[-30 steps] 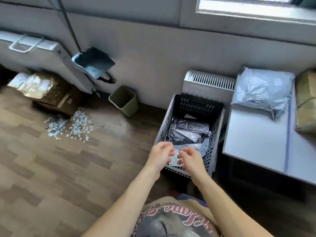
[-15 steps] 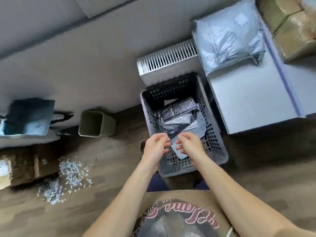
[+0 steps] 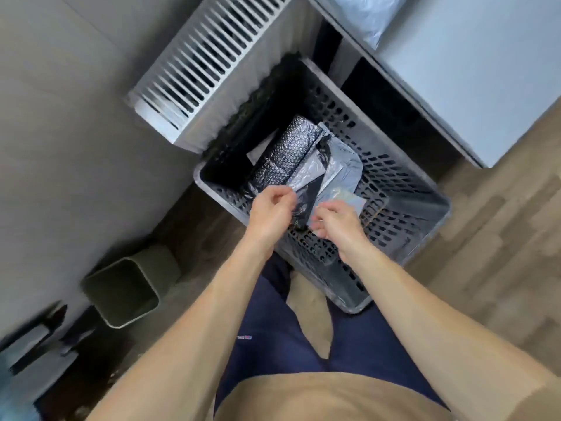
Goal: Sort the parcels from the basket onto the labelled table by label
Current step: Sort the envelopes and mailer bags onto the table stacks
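The right hand (image 3: 337, 226) grips a small, flat, glossy packet (image 3: 349, 199) that both hands shared a moment ago. The left hand (image 3: 271, 212) now pinches crinkled dark film (image 3: 303, 208) just beside it, over the near end of the one perforated grey basket (image 3: 403, 189), where one bubble-wrapped black roll (image 3: 288, 153) and crumpled grey bags (image 3: 349, 165) lie.

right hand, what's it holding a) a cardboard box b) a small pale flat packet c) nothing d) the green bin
b: the right hand curls round a small pale flat packet over the basket.
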`<move>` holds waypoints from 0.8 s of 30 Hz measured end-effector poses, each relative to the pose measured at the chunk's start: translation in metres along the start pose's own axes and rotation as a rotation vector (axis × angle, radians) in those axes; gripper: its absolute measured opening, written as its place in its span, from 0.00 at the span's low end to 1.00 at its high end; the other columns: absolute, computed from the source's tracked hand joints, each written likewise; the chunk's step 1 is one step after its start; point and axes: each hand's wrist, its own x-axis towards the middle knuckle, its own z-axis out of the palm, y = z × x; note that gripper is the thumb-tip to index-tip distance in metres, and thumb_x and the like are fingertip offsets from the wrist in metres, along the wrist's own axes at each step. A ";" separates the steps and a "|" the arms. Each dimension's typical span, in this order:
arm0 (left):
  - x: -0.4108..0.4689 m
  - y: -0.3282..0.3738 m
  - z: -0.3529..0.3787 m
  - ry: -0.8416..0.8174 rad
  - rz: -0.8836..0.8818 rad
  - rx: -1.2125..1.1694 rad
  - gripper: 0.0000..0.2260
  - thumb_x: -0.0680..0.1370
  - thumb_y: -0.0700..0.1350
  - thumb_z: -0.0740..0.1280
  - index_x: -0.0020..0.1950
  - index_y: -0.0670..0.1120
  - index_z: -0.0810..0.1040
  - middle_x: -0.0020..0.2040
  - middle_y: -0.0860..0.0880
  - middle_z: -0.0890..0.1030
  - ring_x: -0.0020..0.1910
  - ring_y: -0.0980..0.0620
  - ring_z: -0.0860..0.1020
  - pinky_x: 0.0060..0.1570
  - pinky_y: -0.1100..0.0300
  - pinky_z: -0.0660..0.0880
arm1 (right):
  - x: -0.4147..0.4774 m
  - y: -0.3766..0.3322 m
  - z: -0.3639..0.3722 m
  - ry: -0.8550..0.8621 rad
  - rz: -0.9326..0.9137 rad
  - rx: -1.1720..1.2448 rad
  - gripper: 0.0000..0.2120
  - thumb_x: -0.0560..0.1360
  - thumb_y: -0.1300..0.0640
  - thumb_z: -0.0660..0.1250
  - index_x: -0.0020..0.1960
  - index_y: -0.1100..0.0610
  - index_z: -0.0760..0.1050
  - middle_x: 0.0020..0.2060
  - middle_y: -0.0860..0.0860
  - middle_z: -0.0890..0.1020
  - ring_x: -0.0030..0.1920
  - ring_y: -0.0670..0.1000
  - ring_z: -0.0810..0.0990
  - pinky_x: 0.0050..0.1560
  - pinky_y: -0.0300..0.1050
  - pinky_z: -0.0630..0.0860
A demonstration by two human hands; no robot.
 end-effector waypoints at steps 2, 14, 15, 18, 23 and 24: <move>0.040 -0.008 0.003 -0.026 0.021 0.058 0.04 0.74 0.46 0.66 0.43 0.49 0.80 0.39 0.54 0.80 0.41 0.50 0.79 0.51 0.53 0.79 | 0.033 0.009 0.017 -0.002 0.016 -0.020 0.05 0.81 0.60 0.64 0.49 0.55 0.78 0.44 0.53 0.83 0.44 0.51 0.83 0.42 0.43 0.78; 0.256 -0.050 0.022 -0.011 -0.061 0.553 0.26 0.79 0.50 0.67 0.74 0.41 0.70 0.68 0.43 0.78 0.67 0.43 0.77 0.66 0.55 0.74 | 0.202 0.030 0.064 0.008 0.036 -0.007 0.20 0.81 0.58 0.67 0.72 0.59 0.72 0.56 0.54 0.80 0.51 0.50 0.83 0.55 0.48 0.82; 0.264 -0.052 0.022 -0.009 -0.087 0.531 0.29 0.78 0.51 0.68 0.76 0.43 0.67 0.70 0.43 0.77 0.68 0.42 0.76 0.68 0.55 0.73 | 0.208 0.027 0.066 0.021 0.030 0.015 0.22 0.80 0.57 0.67 0.72 0.60 0.71 0.56 0.54 0.79 0.49 0.50 0.81 0.55 0.50 0.81; 0.278 -0.063 0.023 0.007 -0.098 0.489 0.37 0.71 0.55 0.67 0.78 0.45 0.65 0.72 0.42 0.75 0.71 0.41 0.74 0.72 0.52 0.70 | 0.226 0.022 0.073 0.068 0.042 0.074 0.28 0.74 0.50 0.70 0.71 0.58 0.72 0.57 0.54 0.79 0.50 0.53 0.79 0.61 0.55 0.80; 0.262 -0.071 0.027 0.054 -0.088 0.426 0.33 0.68 0.56 0.64 0.72 0.45 0.71 0.69 0.43 0.75 0.67 0.41 0.75 0.69 0.47 0.73 | 0.224 0.021 0.075 0.140 0.013 0.036 0.06 0.80 0.58 0.69 0.51 0.57 0.72 0.45 0.55 0.77 0.46 0.53 0.75 0.42 0.44 0.74; 0.255 -0.071 0.027 0.061 -0.099 0.398 0.28 0.71 0.55 0.66 0.69 0.44 0.74 0.67 0.43 0.76 0.64 0.41 0.77 0.66 0.47 0.75 | 0.218 0.022 0.073 0.154 0.011 0.028 0.06 0.80 0.59 0.68 0.51 0.57 0.71 0.45 0.55 0.78 0.45 0.52 0.75 0.38 0.41 0.71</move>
